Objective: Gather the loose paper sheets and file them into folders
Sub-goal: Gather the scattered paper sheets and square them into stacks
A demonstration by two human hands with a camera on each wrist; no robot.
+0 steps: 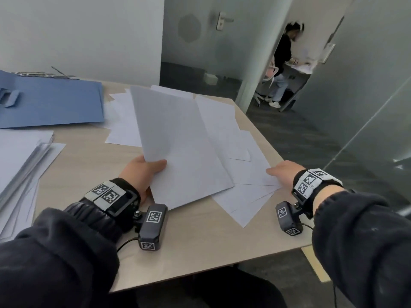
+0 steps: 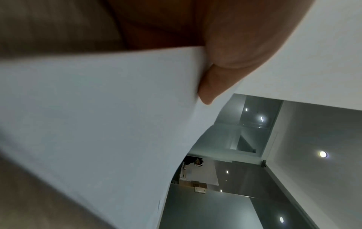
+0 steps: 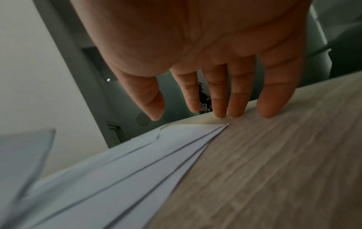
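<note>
A lifted white paper sheet [image 1: 178, 147] is pinched by the left hand [image 1: 142, 172]. The right hand [image 1: 287, 172] is spread flat beside fanned white sheets [image 1: 251, 187]. The blue card folder [image 1: 51, 103] at upper left is judged unfilled.

L hand [image 1: 142, 168] palm-up, thumb on top pinching held sheets [image 1: 178, 141], R hand [image 1: 283, 171] flat, fingers [image 3: 219, 99] straight, tips down, both forearms extended, dark sleeves

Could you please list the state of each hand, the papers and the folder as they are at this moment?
left hand: pinches the held sheets.
held sheets: lifted, tilted up off the table.
right hand: fingers straight, at the corner of the fanned sheets.
fanned sheets: flat on the table, spread.
blue folder: lying flat on the table.
paper stack: resting at the table's left.
</note>
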